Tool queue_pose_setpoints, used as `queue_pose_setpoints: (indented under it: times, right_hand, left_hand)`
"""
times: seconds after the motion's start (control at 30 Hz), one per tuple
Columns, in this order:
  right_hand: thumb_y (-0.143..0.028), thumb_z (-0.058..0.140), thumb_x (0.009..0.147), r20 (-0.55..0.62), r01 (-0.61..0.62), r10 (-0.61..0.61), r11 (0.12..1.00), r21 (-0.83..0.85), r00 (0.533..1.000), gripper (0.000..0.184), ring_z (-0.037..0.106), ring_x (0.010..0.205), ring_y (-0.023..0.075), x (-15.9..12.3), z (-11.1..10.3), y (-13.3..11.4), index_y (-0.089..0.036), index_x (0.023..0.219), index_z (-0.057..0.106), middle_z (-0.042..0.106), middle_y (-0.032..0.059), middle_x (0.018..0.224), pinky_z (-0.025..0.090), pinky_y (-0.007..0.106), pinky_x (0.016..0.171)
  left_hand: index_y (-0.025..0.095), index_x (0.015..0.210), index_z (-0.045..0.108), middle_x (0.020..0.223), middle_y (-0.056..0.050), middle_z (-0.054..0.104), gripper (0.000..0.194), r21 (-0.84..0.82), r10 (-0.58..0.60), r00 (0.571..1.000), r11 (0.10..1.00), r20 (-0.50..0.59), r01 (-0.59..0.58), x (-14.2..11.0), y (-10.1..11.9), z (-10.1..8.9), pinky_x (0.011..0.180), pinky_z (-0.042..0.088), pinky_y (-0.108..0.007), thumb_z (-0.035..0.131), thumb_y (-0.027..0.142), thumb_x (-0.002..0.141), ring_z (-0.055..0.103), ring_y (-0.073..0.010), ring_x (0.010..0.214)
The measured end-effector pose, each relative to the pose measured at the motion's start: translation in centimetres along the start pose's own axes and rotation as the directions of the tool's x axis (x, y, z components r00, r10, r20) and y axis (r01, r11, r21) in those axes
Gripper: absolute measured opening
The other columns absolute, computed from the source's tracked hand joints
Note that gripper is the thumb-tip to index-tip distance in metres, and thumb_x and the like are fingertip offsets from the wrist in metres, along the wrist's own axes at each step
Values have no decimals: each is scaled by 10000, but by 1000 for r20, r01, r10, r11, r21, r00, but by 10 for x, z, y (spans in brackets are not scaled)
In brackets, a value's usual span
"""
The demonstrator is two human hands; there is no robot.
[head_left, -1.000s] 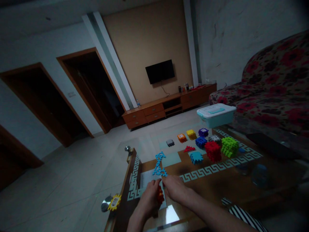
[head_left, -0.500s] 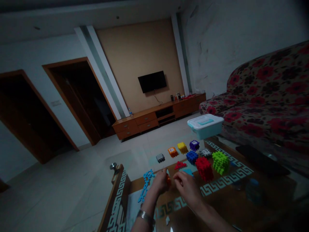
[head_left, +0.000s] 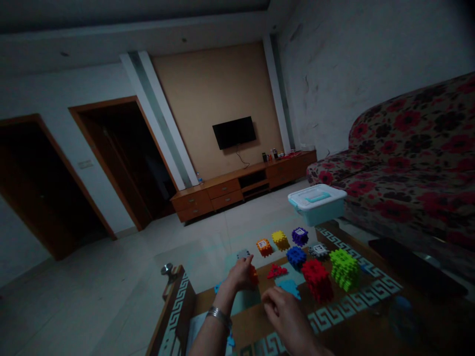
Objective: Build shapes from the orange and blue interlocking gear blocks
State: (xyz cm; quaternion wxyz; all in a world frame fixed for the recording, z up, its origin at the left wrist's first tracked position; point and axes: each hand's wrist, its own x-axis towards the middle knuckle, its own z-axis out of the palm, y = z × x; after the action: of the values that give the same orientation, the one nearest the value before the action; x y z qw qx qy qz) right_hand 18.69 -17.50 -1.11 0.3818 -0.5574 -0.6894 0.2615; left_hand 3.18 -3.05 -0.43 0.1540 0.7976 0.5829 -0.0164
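My left hand [head_left: 240,273], with a metal bracelet on the wrist, is stretched out over the glass-topped table [head_left: 345,316] and closed on an orange foam puzzle cube [head_left: 253,275]. It hovers near a grey cube [head_left: 242,254] and a flat red piece [head_left: 276,271]. My right hand [head_left: 287,316] hangs lower and nearer to me, fingers loosely curled with nothing in them, just in front of a light blue cube [head_left: 290,287]. Beyond stand red [head_left: 317,279], green [head_left: 344,267], blue [head_left: 296,256], orange [head_left: 264,246], yellow [head_left: 280,239] and purple [head_left: 300,236] cubes.
A teal lidded storage box [head_left: 317,202] sits at the table's far end. A floral sofa [head_left: 411,168] runs along the right. A flat blue piece chain [head_left: 218,287] lies under my left arm. Tiled floor, doorways, a TV and a low cabinet lie beyond.
My left hand carried the orange cube from the table's near edge outward toward the row of cubes. My right hand let go and dropped back. The view tilted up.
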Motion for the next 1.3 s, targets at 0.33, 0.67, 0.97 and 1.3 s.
queue_pose_setpoints:
  times: [0.33, 0.67, 0.97, 1.3]
  right_hand:
    - [-45, 476, 851, 70, 5, -3, 999, -35, 998, 257, 646, 848, 162, -6, 2, -14, -192, 902, 680, 693, 31, 913, 393, 238, 709]
    - [-75, 494, 854, 214, 77, -50, 990, -119, 975, 254, 647, 944, 199, -11, 31, -29, -177, 937, 711, 711, 68, 986, 425, 264, 828]
    - [-207, 749, 725, 377, 158, -68, 964, -214, 924, 413, 530, 1162, 289, -10, 69, -27, -182, 1131, 675, 639, 102, 1204, 403, 345, 964]
    - [-160, 718, 651, 368, 84, 60, 928, -363, 928, 339, 544, 1105, 292, -3, 86, -15, -162, 988, 682, 630, 135, 1153, 392, 355, 926]
  left_hand:
    - [160, 1398, 436, 1490, -190, 408, 535, 19, -292, 943, 954, -160, 299, -55, -48, 9, 1046, 369, -535, 454, 325, 889, 365, -329, 1380]
    - [312, 1378, 480, 1498, -47, 444, 494, -9, -92, 973, 996, -213, 92, -152, -41, 85, 1170, 258, -505, 397, 228, 899, 363, -232, 1407]
    - [211, 1316, 556, 1449, -101, 501, 487, -423, -190, 891, 906, -413, -3, -196, -85, 102, 1160, 327, -451, 487, 263, 837, 429, -238, 1367]
    - [182, 1154, 638, 1165, -113, 665, 512, -306, -123, 912, 952, -392, -3, -216, -89, 94, 1021, 448, -389, 390, 40, 729, 599, -220, 1118]
